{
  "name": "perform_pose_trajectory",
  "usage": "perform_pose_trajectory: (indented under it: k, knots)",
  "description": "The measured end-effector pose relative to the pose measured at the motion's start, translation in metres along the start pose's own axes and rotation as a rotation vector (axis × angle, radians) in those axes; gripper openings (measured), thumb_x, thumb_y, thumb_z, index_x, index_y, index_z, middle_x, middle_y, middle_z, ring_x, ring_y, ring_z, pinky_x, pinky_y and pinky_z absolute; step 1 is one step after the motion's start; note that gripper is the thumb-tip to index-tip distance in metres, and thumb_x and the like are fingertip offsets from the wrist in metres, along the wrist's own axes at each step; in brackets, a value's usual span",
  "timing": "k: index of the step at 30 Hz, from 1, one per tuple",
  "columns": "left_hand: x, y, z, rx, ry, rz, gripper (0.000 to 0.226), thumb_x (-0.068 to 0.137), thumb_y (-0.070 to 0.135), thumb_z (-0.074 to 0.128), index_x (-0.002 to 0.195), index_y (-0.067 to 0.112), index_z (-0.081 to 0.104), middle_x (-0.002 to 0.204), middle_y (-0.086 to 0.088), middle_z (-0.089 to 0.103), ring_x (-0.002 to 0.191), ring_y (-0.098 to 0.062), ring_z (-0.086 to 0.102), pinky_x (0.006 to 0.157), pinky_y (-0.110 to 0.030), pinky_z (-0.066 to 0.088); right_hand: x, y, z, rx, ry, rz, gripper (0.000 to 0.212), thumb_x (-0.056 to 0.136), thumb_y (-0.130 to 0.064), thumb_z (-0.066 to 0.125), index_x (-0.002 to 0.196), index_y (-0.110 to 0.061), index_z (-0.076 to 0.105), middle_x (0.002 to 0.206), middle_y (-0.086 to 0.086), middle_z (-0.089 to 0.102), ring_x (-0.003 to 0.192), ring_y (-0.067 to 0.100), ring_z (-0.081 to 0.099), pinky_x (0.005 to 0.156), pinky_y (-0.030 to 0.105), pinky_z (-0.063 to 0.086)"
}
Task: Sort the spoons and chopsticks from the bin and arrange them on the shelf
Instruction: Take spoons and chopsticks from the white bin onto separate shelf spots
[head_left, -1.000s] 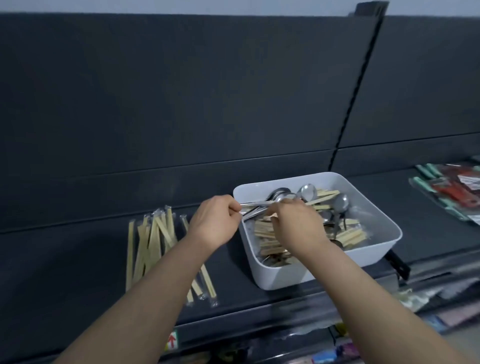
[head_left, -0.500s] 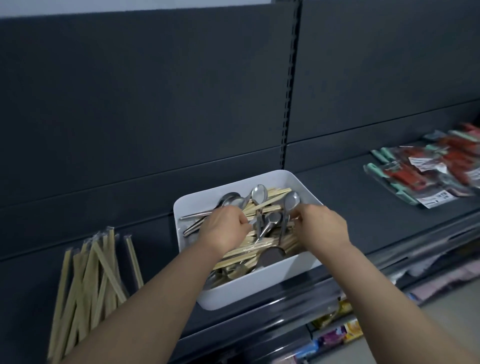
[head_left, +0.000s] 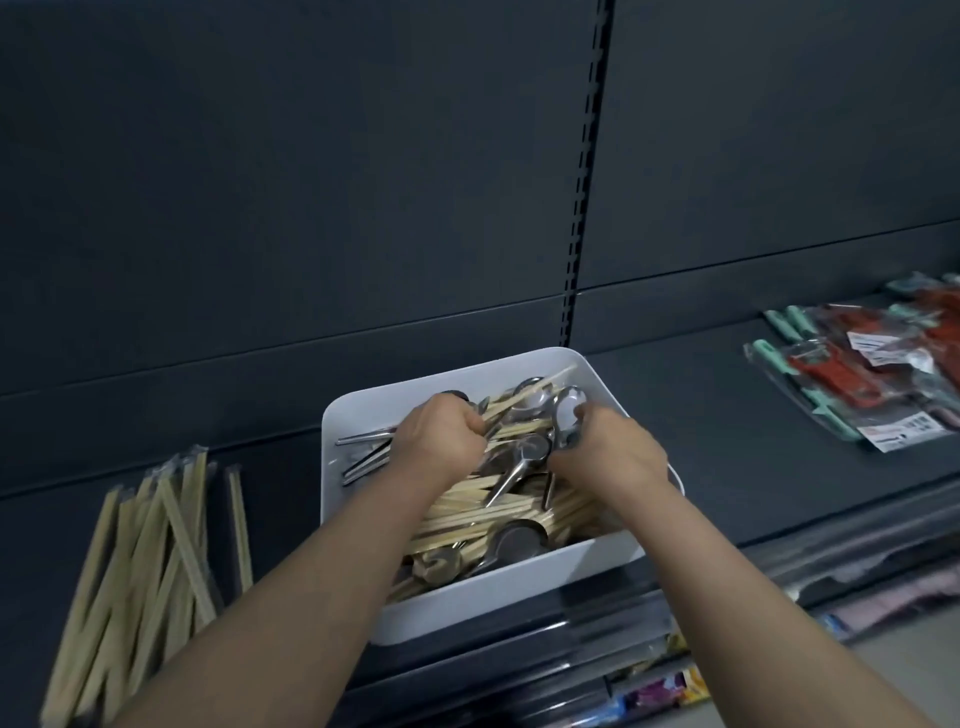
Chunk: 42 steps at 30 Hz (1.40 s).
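Head view, bin: I saw the white bin (head_left: 519, 590) on the shelf (head_left: 727, 457), holding mixed spoons (head_left: 519, 457) and chopsticks (head_left: 483, 519).
Left hand: the left hand (head_left: 439, 441) was fisted around several spoons inside the bin.
Right hand: the right hand (head_left: 608, 454) pinched another of the spoons.
Shelf, left end: the wrapped chopsticks (head_left: 150, 561) lay piled.

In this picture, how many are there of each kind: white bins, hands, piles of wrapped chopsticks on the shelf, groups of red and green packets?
white bin: 1
hands, the left hand and the right hand: 2
pile of wrapped chopsticks on the shelf: 1
group of red and green packets: 1
Total: 5
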<state>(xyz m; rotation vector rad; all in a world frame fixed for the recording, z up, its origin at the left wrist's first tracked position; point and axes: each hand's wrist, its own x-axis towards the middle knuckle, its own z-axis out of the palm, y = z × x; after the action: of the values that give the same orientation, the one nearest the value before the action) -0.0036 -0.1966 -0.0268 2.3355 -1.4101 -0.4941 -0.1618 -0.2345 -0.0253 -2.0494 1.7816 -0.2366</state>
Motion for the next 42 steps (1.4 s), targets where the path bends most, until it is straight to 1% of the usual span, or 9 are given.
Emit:
perform_pose_trajectory:
  k: [9, 14, 19, 22, 24, 29, 34, 38, 42]
  knots:
    - [0.0, 0.0, -0.005, -0.101, 0.076, -0.009, 0.024, 0.086, 0.008, 0.051, 0.078, 0.025, 0.066, 0.08, -0.004, 0.063, 0.08, -0.03, 0.056, 0.08, -0.038, 0.052, 0.002, 0.004, -0.012, 0.167, -0.079, 0.052, 0.033, 0.079, -0.021, 0.063, 0.112, -0.016, 0.064, 0.096, 0.004, 0.065, 0.089, 0.025, 0.063, 0.071, 0.03, 0.051]
    - [-0.002, 0.015, -0.002, -0.346, 0.048, 0.007, 0.014, 0.092, 0.018, 0.057, 0.082, 0.024, 0.065, 0.095, -0.004, 0.07, 0.094, -0.029, 0.063, 0.087, -0.041, 0.053, -0.002, 0.008, -0.029, 0.149, -0.008, -0.004, 0.029, 0.082, -0.025, 0.063, 0.108, -0.013, 0.061, 0.086, 0.004, 0.068, 0.079, 0.025, 0.067, 0.07, 0.034, 0.056]
    - [-0.003, 0.025, -0.001, -0.429, 0.116, 0.009, 0.014, 0.092, 0.021, 0.056, 0.092, 0.03, 0.066, 0.1, 0.0, 0.069, 0.093, -0.026, 0.063, 0.086, -0.038, 0.054, -0.005, 0.013, -0.041, 0.248, 0.114, 0.005, 0.01, 0.081, -0.027, 0.057, 0.081, -0.018, 0.056, 0.078, 0.002, 0.068, 0.076, 0.027, 0.064, 0.058, 0.029, 0.047]
    - [-0.003, 0.025, -0.007, -0.553, 0.105, 0.046, 0.016, 0.093, 0.016, 0.059, 0.105, 0.02, 0.07, 0.093, 0.003, 0.068, 0.087, -0.018, 0.063, 0.083, -0.032, 0.052, -0.008, 0.013, -0.041, 0.355, 0.201, -0.015, 0.034, 0.082, -0.015, 0.053, 0.115, -0.011, 0.062, 0.09, 0.005, 0.072, 0.088, 0.026, 0.065, 0.071, 0.032, 0.051]
    - [-0.005, 0.023, -0.015, -0.618, 0.177, 0.041, 0.016, 0.094, 0.015, 0.059, 0.105, 0.018, 0.07, 0.087, 0.006, 0.066, 0.083, -0.016, 0.061, 0.081, -0.031, 0.05, -0.008, 0.007, -0.04, 0.366, 0.243, -0.041, 0.05, 0.085, -0.012, 0.05, 0.133, -0.022, 0.055, 0.104, 0.0, 0.07, 0.093, 0.021, 0.06, 0.071, 0.028, 0.044]
    - [-0.003, -0.004, -0.033, -0.74, 0.426, -0.07, 0.015, 0.094, 0.016, 0.059, 0.106, 0.015, 0.068, 0.087, 0.001, 0.066, 0.078, -0.02, 0.061, 0.073, -0.029, 0.05, 0.001, -0.025, -0.028, 0.562, 0.294, -0.085, 0.046, 0.091, -0.012, 0.042, 0.131, -0.032, 0.054, 0.077, -0.015, 0.058, 0.083, 0.017, 0.057, 0.068, 0.029, 0.041]
    - [-0.014, -0.038, -0.041, -0.728, 0.329, -0.077, 0.011, 0.091, 0.01, 0.061, 0.1, 0.011, 0.069, 0.073, 0.006, 0.061, 0.067, -0.01, 0.056, 0.071, -0.029, 0.053, 0.007, -0.06, -0.013, 0.7, 0.223, -0.161, 0.041, 0.091, -0.011, 0.045, 0.125, -0.031, 0.058, 0.075, -0.013, 0.061, 0.085, 0.018, 0.061, 0.073, 0.028, 0.041]
    - [-0.018, -0.047, -0.038, -0.406, 0.05, -0.114, 0.015, 0.087, 0.005, 0.06, 0.082, 0.015, 0.069, 0.078, 0.001, 0.064, 0.074, -0.017, 0.059, 0.065, -0.023, 0.047, 0.01, -0.062, 0.0, 0.733, 0.144, -0.093, 0.043, 0.089, -0.011, 0.047, 0.124, -0.033, 0.057, 0.075, -0.015, 0.061, 0.083, 0.021, 0.062, 0.077, 0.034, 0.048]
    - [-0.011, -0.05, -0.035, 0.239, 0.049, -0.138, 0.024, 0.087, 0.01, 0.052, 0.102, 0.019, 0.068, 0.106, -0.001, 0.066, 0.098, -0.025, 0.062, 0.078, -0.031, 0.051, 0.019, -0.043, 0.009, 0.854, 0.066, 0.037, 0.042, 0.089, -0.01, 0.05, 0.128, -0.025, 0.056, 0.071, -0.008, 0.06, 0.069, 0.021, 0.058, 0.073, 0.039, 0.05]
